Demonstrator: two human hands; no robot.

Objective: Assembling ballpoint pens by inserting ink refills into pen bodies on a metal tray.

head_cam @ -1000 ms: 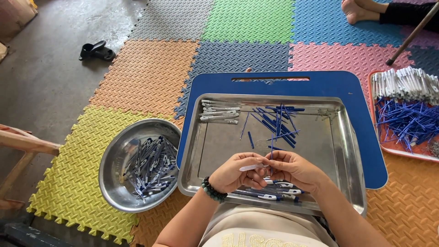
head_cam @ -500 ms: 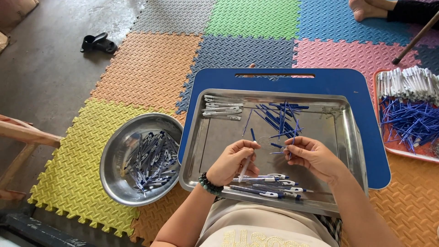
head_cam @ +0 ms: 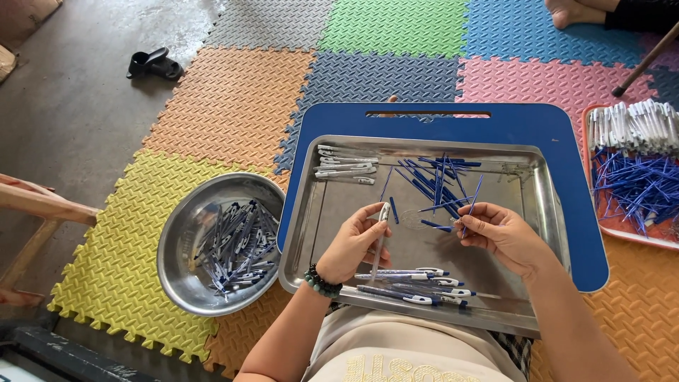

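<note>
My left hand point(head_cam: 351, 244) holds a white pen barrel point(head_cam: 380, 233) upright over a steel tray point(head_cam: 322, 205). My right hand point(head_cam: 503, 233) pinches a thin blue refill point(head_cam: 472, 199), its tip up toward a heap of blue refills point(head_cam: 435, 177) at the tray's back. White barrels point(head_cam: 344, 161) lie in the tray's back left corner. Several assembled white and blue pens point(head_cam: 417, 283) lie along the near edge, just in front of both hands.
The tray rests on a blue lap desk point(head_cam: 509, 124). A round steel bowl point(head_cam: 177, 240) full of pens sits to the left on foam mats. A red tray point(head_cam: 587, 120) of barrels and refills is at the right. Another person's foot point(head_cam: 566, 10) is at the top right.
Both hands were together at the tray's middle a second ago. They have moved apart, the left now holding a barrel and the right lifting a refill from the heap.
</note>
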